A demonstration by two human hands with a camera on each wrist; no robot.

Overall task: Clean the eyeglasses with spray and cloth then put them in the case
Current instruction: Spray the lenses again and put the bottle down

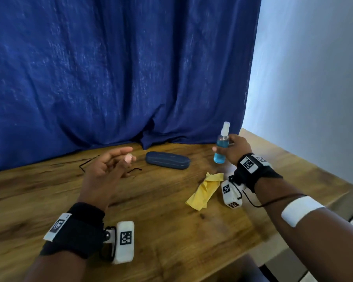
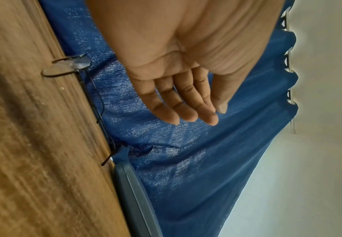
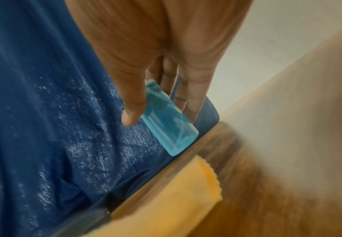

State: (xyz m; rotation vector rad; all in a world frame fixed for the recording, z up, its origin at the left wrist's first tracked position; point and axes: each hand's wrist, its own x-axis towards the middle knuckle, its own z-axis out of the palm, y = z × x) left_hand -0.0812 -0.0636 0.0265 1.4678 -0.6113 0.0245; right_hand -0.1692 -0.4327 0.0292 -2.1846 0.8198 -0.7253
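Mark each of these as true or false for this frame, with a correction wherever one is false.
1. The right hand grips the spray bottle above the table. True.
2. The left hand holds the eyeglasses. False: it is open and holds nothing; the eyeglasses lie on the table beneath it.
3. The glasses case lies shut on the table. True.
4. The yellow cloth is draped over the case. False: it lies crumpled on the table, apart from the case, below the right hand.
5. The spray bottle holds blue liquid. True.
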